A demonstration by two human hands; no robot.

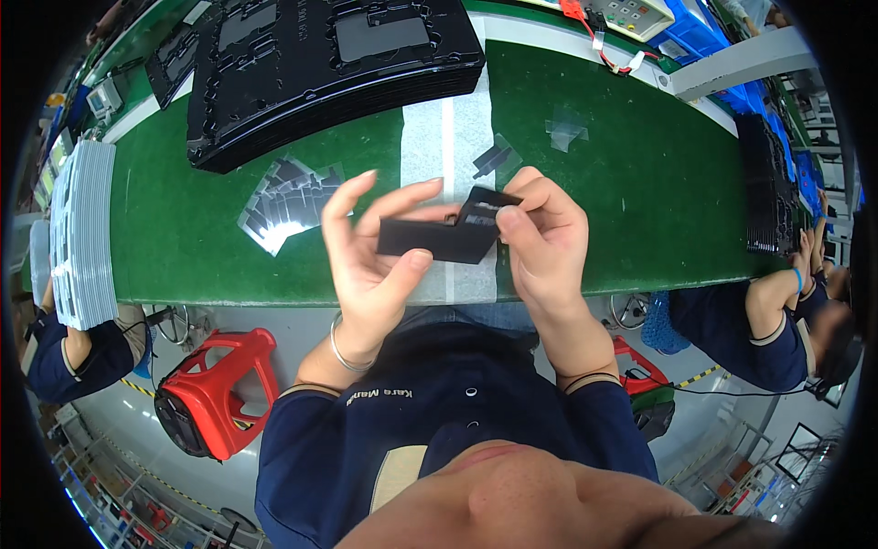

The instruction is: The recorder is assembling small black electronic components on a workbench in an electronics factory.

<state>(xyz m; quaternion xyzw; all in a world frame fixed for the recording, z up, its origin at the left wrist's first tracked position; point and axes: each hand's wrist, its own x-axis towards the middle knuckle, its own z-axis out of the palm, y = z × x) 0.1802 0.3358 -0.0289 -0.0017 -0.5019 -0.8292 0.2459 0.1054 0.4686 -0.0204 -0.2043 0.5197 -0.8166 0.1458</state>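
A flat black L-shaped piece (425,240), which looks like a battery pack, is held up over the near edge of the green table. My left hand (370,261) grips its left part, the thumb on the front edge and the fingers spread behind. At the piece's raised right end, my right hand (551,240) pinches the corner between thumb and bent fingers. Whether a thin film is also in that pinch, I cannot tell. Just beyond the right hand lies a small transparent sheet with a dark strip (492,162). Left of my hands is a shiny sheet of dark stickers (291,197).
A tall stack of black moulded trays (334,110) stands at the back left. White trays (84,233) are piled at the left edge, black ones (764,183) at the right. Transparent film (567,131) lies far right. Co-workers sit at both sides; a red stool (224,389) stands behind me.
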